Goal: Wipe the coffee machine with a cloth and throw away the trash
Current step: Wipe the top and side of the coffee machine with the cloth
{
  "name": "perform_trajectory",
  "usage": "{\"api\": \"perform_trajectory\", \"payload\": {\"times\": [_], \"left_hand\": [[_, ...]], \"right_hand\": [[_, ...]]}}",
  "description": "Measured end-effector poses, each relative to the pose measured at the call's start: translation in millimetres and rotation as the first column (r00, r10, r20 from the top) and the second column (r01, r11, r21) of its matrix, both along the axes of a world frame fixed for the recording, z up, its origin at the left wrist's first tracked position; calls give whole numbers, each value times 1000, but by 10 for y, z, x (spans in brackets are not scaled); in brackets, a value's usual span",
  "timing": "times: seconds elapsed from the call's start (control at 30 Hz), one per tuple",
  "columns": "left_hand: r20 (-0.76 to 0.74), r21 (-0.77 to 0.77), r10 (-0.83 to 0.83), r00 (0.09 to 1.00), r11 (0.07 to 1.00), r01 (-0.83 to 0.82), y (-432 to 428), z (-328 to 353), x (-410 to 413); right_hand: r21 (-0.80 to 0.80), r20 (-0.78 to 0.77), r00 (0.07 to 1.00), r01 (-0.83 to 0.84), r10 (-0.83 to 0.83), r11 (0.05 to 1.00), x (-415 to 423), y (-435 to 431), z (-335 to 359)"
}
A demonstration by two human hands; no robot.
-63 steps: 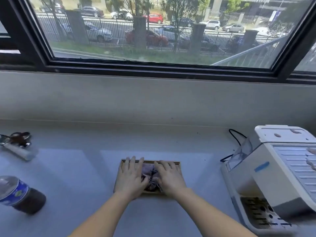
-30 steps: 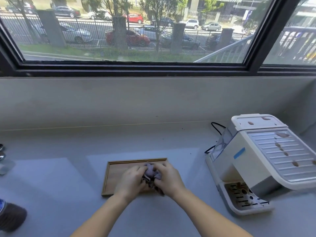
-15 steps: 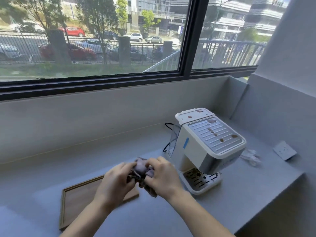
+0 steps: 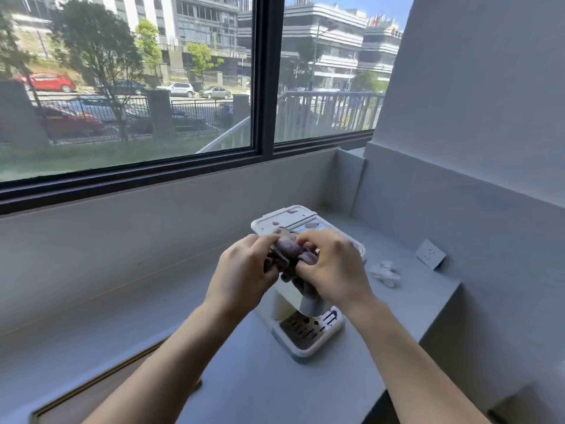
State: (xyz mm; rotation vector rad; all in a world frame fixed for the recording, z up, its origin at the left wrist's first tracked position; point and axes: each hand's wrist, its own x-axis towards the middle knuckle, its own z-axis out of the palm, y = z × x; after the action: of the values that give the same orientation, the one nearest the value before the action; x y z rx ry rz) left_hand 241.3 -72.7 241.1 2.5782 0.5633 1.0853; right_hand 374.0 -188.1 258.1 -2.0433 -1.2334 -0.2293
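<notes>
Head view: left hand (image 4: 244,275) and right hand (image 4: 333,272), both clamped on crumpled purple cloth (image 4: 289,255), now lifted off brown wooden tray (image 4: 101,390) to white coffee machine (image 4: 308,332) (wiping can start). White crumpled trash (image 4: 383,273) waits beside machine.

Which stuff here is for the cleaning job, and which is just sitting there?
For the job: cloth, bunched in left hand and right hand; coffee machine; crumpled white trash.

Just lying about: wooden tray; wall socket.
</notes>
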Motion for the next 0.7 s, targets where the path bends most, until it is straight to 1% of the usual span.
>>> {"api": "perform_trajectory", "payload": {"times": [0.1,0.2,0.33,0.4,0.47,0.6,0.7], "left_hand": [[10,21,-35,999,999,34,-156,171,455],[8,20,-63,998,998,63,-337,293,920],[-34,23,16,999,1000,-15,-564,318,1469],[-53,6,62,997,998,-62,-642,279,1688],[-65,-16,108,992,994,-109,-709,201,1886],[-117,-40,195,974,979,-201,-760,-35,1998],[-203,-50,263,943,959,-279,-831,-190,2027]], "right_hand": [[24,6,997,77,-77,997,391,-217,137],[37,26,994,103,-104,994,819,-402,222],[4,16,996,87,-87,996,1412,-521,238],[-13,-9,998,55,-55,998,1683,-519,181],[-35,-45,999,-15,13,999,1940,-494,98],[-105,-102,985,-150,139,983,2175,-378,-75],[-183,-135,966,-244,222,952,2301,-300,-205]]}}
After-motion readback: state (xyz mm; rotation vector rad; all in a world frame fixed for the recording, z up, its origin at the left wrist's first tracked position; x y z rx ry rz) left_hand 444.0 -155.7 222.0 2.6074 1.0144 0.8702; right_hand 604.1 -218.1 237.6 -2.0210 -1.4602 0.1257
